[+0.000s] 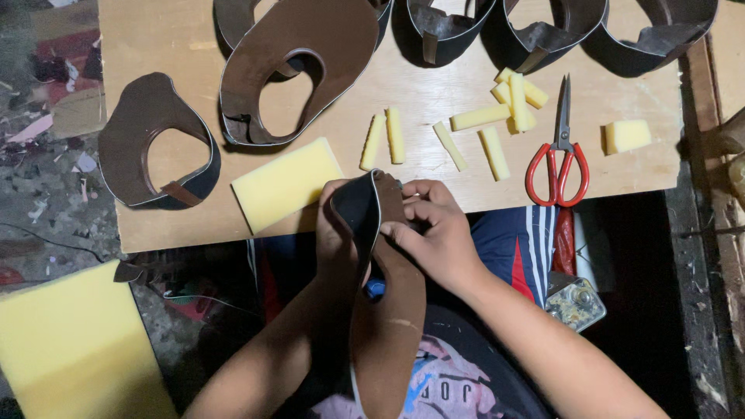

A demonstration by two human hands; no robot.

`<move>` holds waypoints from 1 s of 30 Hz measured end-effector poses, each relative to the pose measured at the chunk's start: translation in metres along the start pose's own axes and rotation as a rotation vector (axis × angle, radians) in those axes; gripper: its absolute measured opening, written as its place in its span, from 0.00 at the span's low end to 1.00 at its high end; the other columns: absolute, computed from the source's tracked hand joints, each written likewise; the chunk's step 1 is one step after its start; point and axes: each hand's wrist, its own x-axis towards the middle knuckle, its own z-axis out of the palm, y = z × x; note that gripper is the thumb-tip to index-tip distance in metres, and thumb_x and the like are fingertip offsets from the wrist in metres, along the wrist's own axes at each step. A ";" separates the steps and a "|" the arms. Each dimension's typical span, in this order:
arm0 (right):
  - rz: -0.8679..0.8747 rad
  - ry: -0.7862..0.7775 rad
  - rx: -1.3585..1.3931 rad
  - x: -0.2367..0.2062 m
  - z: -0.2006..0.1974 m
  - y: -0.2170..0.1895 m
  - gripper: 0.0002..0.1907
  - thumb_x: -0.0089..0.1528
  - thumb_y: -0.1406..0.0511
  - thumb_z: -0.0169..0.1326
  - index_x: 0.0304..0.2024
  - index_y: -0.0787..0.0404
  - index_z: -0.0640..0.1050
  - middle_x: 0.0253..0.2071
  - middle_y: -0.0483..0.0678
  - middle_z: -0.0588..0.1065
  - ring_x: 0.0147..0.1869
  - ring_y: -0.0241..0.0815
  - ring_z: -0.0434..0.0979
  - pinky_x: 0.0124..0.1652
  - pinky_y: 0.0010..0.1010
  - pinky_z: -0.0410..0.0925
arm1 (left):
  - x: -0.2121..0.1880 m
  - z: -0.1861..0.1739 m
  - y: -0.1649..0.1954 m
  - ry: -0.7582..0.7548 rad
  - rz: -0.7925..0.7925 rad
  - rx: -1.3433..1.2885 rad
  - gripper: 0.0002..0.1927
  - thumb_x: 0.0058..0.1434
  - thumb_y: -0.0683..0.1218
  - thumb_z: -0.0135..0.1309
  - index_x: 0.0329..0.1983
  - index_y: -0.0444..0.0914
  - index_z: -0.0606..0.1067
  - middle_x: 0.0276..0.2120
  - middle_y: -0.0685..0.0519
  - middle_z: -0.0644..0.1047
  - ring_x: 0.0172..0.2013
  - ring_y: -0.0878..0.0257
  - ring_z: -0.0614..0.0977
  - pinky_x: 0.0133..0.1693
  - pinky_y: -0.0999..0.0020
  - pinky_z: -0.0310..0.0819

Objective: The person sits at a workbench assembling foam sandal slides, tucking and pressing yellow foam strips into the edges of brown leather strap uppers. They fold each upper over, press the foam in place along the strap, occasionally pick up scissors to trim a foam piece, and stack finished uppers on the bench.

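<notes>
While the brown leather shoe piece (pixel 386 310) is held up over the lap, just past the edge of the wooden board (pixel 155 46), its folded top is pinched shut by the right hand (pixel 434 233). The left hand (pixel 335 237) is curled around its back (probably to keep it steady). Yellow foam sticks (pixel 481 116) and red-handled scissors (pixel 559 155) are kept close.

Foam block (pixel 285 182) (flat) beside hands.

Matt brown leather upper (pixel 388 310) with darker smooth lining, pale bare wood board (pixel 434 101), soft yellow foam block (pixel 285 183) and strips (pixel 481 116), steel scissors (pixel 560 147) had glossy red plastic handles
</notes>
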 end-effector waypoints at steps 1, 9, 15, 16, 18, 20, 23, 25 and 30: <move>-0.047 -0.015 0.008 0.000 0.001 0.000 0.10 0.54 0.68 0.67 0.34 0.66 0.80 0.52 0.52 0.72 0.55 0.44 0.75 0.50 0.30 0.69 | 0.000 -0.005 -0.004 0.019 0.003 0.052 0.23 0.71 0.54 0.53 0.58 0.33 0.66 0.49 0.49 0.76 0.49 0.64 0.78 0.53 0.68 0.74; 0.007 0.138 -0.092 -0.004 0.011 -0.002 0.19 0.55 0.65 0.69 0.23 0.64 0.70 0.27 0.49 0.76 0.34 0.40 0.79 0.36 0.29 0.71 | 0.012 -0.016 -0.023 0.164 -0.155 -0.088 0.17 0.70 0.48 0.53 0.55 0.32 0.70 0.46 0.49 0.76 0.45 0.63 0.79 0.48 0.67 0.75; 0.163 0.094 -0.116 -0.004 0.010 0.003 0.20 0.55 0.63 0.70 0.22 0.62 0.70 0.23 0.47 0.74 0.28 0.36 0.71 0.31 0.28 0.68 | 0.012 0.002 0.000 0.272 -0.295 -0.272 0.15 0.71 0.47 0.48 0.54 0.33 0.72 0.43 0.49 0.78 0.41 0.61 0.80 0.44 0.65 0.77; 0.155 0.081 0.011 -0.005 0.011 0.003 0.19 0.55 0.64 0.69 0.27 0.62 0.70 0.25 0.45 0.72 0.29 0.33 0.70 0.32 0.26 0.68 | 0.013 0.004 0.003 0.319 -0.319 -0.293 0.15 0.70 0.48 0.47 0.52 0.34 0.72 0.41 0.49 0.78 0.40 0.61 0.81 0.43 0.65 0.77; 0.142 0.049 0.263 -0.006 0.013 0.005 0.20 0.55 0.64 0.68 0.35 0.61 0.68 0.30 0.40 0.70 0.32 0.28 0.68 0.33 0.23 0.67 | 0.011 0.007 0.007 0.338 -0.285 -0.055 0.14 0.68 0.47 0.49 0.50 0.34 0.73 0.39 0.51 0.78 0.39 0.63 0.80 0.41 0.67 0.77; 0.167 0.036 0.207 -0.005 0.015 0.009 0.19 0.54 0.65 0.68 0.38 0.63 0.70 0.30 0.40 0.73 0.34 0.28 0.70 0.34 0.22 0.68 | 0.007 0.007 0.006 0.265 -0.166 0.461 0.12 0.66 0.44 0.53 0.50 0.34 0.74 0.38 0.54 0.78 0.38 0.67 0.78 0.40 0.70 0.74; 0.203 0.018 0.213 -0.003 0.014 0.016 0.13 0.59 0.65 0.65 0.39 0.66 0.76 0.32 0.43 0.77 0.35 0.28 0.72 0.36 0.23 0.69 | 0.001 0.005 -0.002 0.183 -0.195 -0.060 0.10 0.69 0.41 0.56 0.48 0.30 0.74 0.37 0.53 0.75 0.39 0.67 0.74 0.42 0.71 0.69; 0.204 -0.016 0.250 -0.003 0.014 0.021 0.10 0.62 0.66 0.62 0.40 0.66 0.78 0.34 0.43 0.78 0.37 0.28 0.74 0.38 0.24 0.70 | -0.003 0.001 -0.008 0.189 -0.229 0.008 0.10 0.68 0.42 0.56 0.48 0.30 0.75 0.37 0.52 0.75 0.37 0.66 0.74 0.39 0.70 0.68; 0.266 -0.018 0.001 0.000 0.010 0.025 0.12 0.60 0.64 0.63 0.40 0.66 0.78 0.30 0.45 0.78 0.33 0.31 0.72 0.34 0.27 0.69 | -0.006 -0.006 -0.016 0.093 -0.272 -0.055 0.13 0.66 0.43 0.55 0.50 0.29 0.75 0.41 0.49 0.78 0.42 0.65 0.79 0.46 0.69 0.74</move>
